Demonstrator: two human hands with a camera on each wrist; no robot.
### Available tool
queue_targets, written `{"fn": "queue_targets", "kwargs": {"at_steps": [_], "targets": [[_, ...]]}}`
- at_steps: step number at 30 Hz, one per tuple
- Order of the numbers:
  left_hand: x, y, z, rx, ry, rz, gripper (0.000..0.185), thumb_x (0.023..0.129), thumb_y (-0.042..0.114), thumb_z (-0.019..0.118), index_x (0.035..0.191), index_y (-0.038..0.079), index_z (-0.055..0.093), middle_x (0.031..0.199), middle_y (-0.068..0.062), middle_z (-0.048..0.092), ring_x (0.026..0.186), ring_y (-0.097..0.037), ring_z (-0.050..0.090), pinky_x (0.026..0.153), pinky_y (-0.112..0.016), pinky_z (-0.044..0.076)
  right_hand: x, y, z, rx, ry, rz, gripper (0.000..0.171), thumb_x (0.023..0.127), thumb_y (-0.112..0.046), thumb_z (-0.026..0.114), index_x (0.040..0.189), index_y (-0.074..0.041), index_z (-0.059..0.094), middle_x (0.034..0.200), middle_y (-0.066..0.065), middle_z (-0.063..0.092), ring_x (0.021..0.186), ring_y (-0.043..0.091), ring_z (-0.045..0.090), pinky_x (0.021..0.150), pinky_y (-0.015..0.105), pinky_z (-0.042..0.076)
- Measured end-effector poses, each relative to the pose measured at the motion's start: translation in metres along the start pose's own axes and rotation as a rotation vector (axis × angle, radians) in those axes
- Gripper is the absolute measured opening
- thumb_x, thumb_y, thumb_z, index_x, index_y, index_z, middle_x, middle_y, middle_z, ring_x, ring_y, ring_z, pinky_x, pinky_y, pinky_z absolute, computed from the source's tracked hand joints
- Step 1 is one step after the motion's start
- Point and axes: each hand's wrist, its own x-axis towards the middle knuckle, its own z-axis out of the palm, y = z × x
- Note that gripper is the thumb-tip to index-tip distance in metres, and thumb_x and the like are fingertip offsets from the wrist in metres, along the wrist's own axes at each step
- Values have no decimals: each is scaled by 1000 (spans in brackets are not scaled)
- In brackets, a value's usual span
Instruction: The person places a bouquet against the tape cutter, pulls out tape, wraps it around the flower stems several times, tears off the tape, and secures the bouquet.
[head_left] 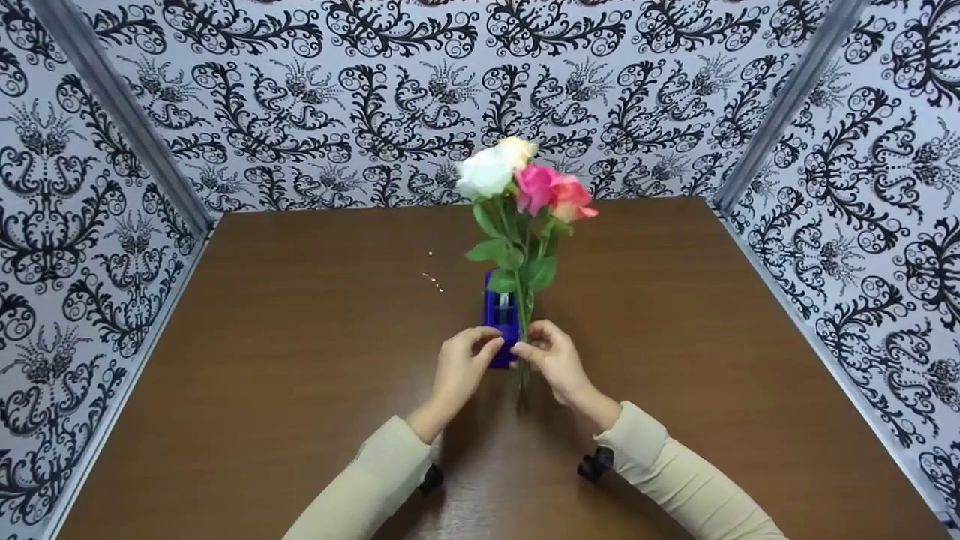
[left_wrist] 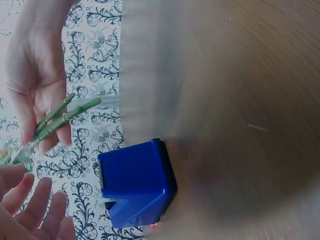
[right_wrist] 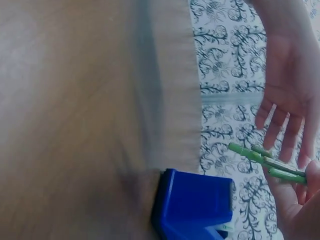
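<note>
A bunch of artificial roses (head_left: pixel 525 187), white, cream, pink and coral, stands upright over a brown table (head_left: pixel 300 360). My right hand (head_left: pixel 526 351) pinches the green stems (head_left: pixel 520 311) near their lower end; the same stems (right_wrist: pixel 265 162) show in the right wrist view, held in that hand (right_wrist: pixel 300 200). A blue block-shaped dispenser (head_left: pixel 499 319) sits on the table just left of the stems. My left hand (head_left: pixel 487 346) is beside its near end with fingers straight and relaxed (right_wrist: pixel 287 100), holding nothing that I can see. The left wrist view shows the blue dispenser (left_wrist: pixel 135 182) and the stems (left_wrist: pixel 60 117).
Black-and-white patterned walls (head_left: pixel 300 112) enclose the table on the left, back and right. A few tiny pale scraps (head_left: pixel 433 279) lie left of the dispenser. Bare tabletop spreads out on both sides of the hands.
</note>
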Motion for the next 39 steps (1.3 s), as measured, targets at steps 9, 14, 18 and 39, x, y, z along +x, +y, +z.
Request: {"fn": "queue_targets", "kwargs": {"at_steps": [9, 14, 18, 39], "targets": [[0, -27, -23, 28, -11, -43, 14, 84, 8, 64, 94, -2, 67, 87, -11, 68, 74, -24, 64, 69, -36, 51, 25, -17, -60, -323, 120, 7, 24, 73, 3, 68, 93, 14, 59, 68, -5, 53, 66, 8, 48, 60, 21, 40], [3, -41, -36, 113, -18, -126, 16, 84, 10, 63, 97, 1, 66, 87, -10, 68, 75, -22, 64, 69, -34, 51, 42, -13, -93, -543, 133, 99, 22, 78, -5, 68, 93, 10, 60, 66, -4, 53, 52, 9, 47, 48, 24, 41], [2, -48, -36, 180, -38, -166, 19, 85, 13, 63, 100, 2, 65, 86, -8, 68, 76, -21, 64, 70, -35, 50, 54, -1, -105, -592, 123, 192, 20, 81, -7, 66, 92, 8, 57, 68, 1, 54, 49, 11, 49, 48, 27, 45], [-10, -69, -30, 256, -44, -225, 30, 86, 13, 60, 114, 2, 56, 84, -5, 67, 76, -22, 63, 80, -49, 36, 59, 19, -126, -1020, -97, 292, 44, 80, -13, 68, 53, -14, 33, 47, -5, 24, 43, 9, 21, 44, 24, 22]]}}
